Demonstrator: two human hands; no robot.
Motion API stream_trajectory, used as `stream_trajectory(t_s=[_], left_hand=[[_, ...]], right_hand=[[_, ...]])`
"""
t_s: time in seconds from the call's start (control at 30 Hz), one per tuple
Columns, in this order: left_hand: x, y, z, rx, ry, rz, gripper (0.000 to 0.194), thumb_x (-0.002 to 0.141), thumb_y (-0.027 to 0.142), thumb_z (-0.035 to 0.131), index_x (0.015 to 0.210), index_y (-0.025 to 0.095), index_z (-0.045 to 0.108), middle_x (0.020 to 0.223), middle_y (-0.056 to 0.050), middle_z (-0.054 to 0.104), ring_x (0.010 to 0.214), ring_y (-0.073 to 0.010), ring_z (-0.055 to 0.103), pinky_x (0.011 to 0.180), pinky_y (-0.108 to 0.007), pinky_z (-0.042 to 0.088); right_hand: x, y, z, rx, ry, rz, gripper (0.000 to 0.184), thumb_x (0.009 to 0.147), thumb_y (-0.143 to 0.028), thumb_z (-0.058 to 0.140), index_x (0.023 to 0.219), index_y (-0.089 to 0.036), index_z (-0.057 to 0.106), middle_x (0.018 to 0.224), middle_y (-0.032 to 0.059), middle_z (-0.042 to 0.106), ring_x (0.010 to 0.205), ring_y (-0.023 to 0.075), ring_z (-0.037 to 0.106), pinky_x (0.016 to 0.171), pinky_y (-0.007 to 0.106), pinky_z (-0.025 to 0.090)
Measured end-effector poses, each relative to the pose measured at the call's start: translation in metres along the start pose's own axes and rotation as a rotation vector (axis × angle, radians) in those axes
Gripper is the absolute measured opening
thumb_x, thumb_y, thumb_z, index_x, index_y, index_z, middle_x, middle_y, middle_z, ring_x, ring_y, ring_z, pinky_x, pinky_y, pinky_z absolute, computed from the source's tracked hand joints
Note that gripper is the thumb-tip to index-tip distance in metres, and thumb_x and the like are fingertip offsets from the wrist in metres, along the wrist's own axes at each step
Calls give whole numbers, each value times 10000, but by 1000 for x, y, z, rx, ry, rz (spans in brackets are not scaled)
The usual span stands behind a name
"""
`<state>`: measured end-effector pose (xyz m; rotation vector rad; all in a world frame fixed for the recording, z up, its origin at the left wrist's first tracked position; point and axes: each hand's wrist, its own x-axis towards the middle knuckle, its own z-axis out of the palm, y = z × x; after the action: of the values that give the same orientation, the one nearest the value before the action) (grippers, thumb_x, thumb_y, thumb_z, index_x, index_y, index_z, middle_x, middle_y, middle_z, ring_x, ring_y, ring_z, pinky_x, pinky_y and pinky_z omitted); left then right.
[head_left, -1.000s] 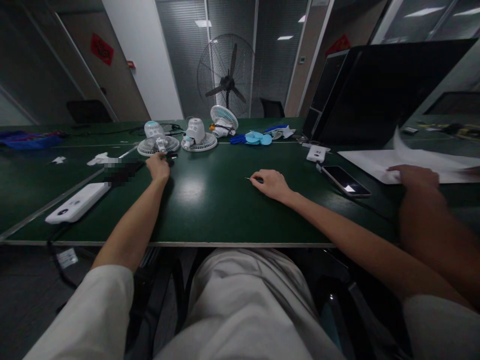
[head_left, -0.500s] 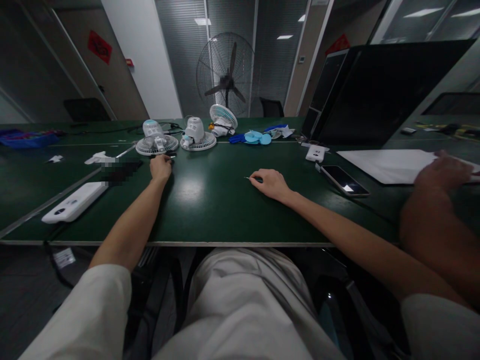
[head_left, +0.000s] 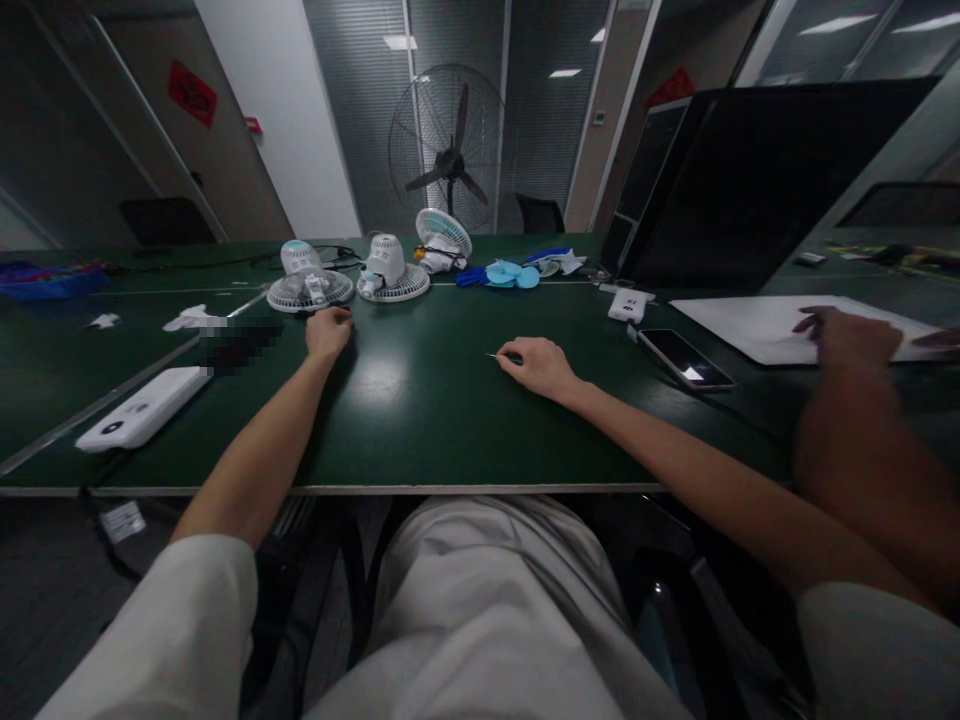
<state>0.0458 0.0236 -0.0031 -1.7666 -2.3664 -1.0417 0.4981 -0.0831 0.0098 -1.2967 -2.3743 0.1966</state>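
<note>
My left hand (head_left: 328, 332) rests closed on the green table (head_left: 420, 430), just in front of the leftmost small white fan (head_left: 307, 285). A small dark bit shows at its fingertips, too little to name. Farther right, my right hand (head_left: 538, 365) lies on the table with thumb and forefinger pinched together. From that pinch a thin, light-coloured pin-like piece (head_left: 491, 355) points left; the rest of it is hidden by the fingers. Two more small fans, a middle one (head_left: 390, 270) lying face down and a tilted one (head_left: 442, 240), stand beyond my hands.
Light-blue fan blades (head_left: 512, 274) lie at the back. A phone (head_left: 686, 358) and a small white device (head_left: 628, 304) are to the right, a white power bank-like case (head_left: 142, 408) to the left. Another person's hand (head_left: 855, 335) is over a white sheet (head_left: 739, 320).
My left hand has turned and shifted slightly right, and the dark piece at its fingertips shows less. My right hand stays put. The other person's hand has moved left over the white sheet.
</note>
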Motion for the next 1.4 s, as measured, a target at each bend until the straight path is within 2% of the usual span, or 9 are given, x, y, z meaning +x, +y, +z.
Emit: stream_trajectory(t_s=[0.17, 0.37, 0.67, 1.07, 1.4], left_hand=[[3, -1, 6, 19, -42, 23, 365, 870, 285, 690, 1197, 195, 825, 1201, -122, 782, 1143, -303, 709, 988, -342, 526], [3, -3, -5, -43, -110, 33, 350, 844, 278, 710, 1156, 185, 837, 1101, -101, 802, 1076, -281, 731, 962, -305, 537], [-1, -3, -10, -39, -67, -31, 366, 838, 332, 723, 1152, 182, 837, 1081, -103, 803, 1024, -290, 728, 940, -326, 542], [2, -5, -10, -119, -103, -60, 322, 804, 299, 758, 1096, 189, 838, 1088, -99, 800, 1082, -298, 722, 993, -336, 533], [7, -10, -7, -138, -116, -93, 331, 814, 357, 786, 1081, 166, 830, 1044, -109, 794, 1049, -302, 721, 1025, -359, 522]], right_hand=[[-1, -2, -1, 3, 3, 6, 323, 1064, -413, 559, 1159, -184, 766, 1053, 105, 735, 888, 228, 662, 713, 339, 501], [-1, 0, 0, 23, -9, -2, 352, 1070, -445, 538, 1179, -195, 760, 1062, 104, 729, 899, 228, 657, 728, 343, 500], [-1, 3, 0, 28, -11, -13, 334, 1069, -436, 550, 1179, -194, 752, 1056, 101, 730, 884, 221, 662, 692, 323, 502], [1, 3, 2, -8, 2, -10, 346, 1068, -447, 543, 1161, -195, 760, 1052, 101, 730, 892, 228, 661, 712, 338, 498], [0, 3, 0, 24, -11, -6, 346, 1067, -451, 545, 1171, -200, 758, 1065, 102, 727, 892, 225, 659, 702, 329, 507]])
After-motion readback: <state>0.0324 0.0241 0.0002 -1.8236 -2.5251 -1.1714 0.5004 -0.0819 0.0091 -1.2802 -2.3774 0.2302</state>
